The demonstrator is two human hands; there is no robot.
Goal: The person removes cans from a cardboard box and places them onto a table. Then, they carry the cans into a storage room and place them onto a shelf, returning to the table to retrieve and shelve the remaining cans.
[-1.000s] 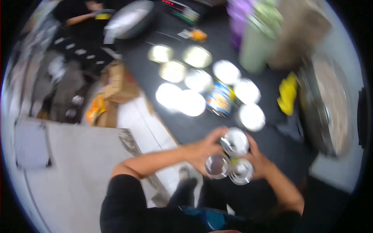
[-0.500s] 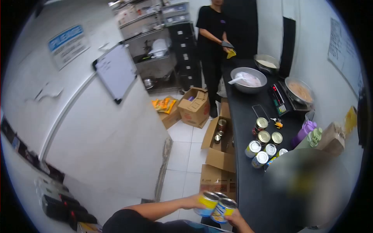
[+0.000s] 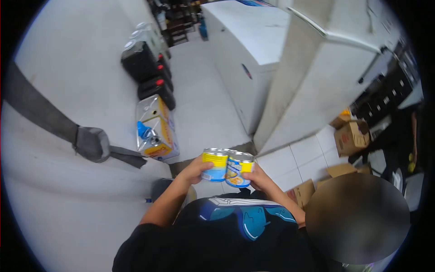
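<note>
Held together in front of my chest are blue-and-yellow food cans with silver lids. My left hand (image 3: 196, 169) grips the left can (image 3: 215, 166) by its outer side. Fingers of my right hand (image 3: 257, 176) are wrapped round the outer side of the right can (image 3: 239, 170). The two cans press against each other, upright or slightly tilted. A bit of another silver rim shows behind them, mostly hidden.
Black jerrycans (image 3: 157, 94) with red caps and square metal tins (image 3: 156, 134) line the left wall. A white chest freezer (image 3: 244, 50) stands ahead beside a pillar (image 3: 312, 77). Cardboard boxes (image 3: 351, 138) are on the floor at right. A grey strap (image 3: 50, 109) hangs at left.
My view has swung left, away from the black counter with cans and bowls, toward the passage by the freezer. Both hands keep hold of the cans.
</note>
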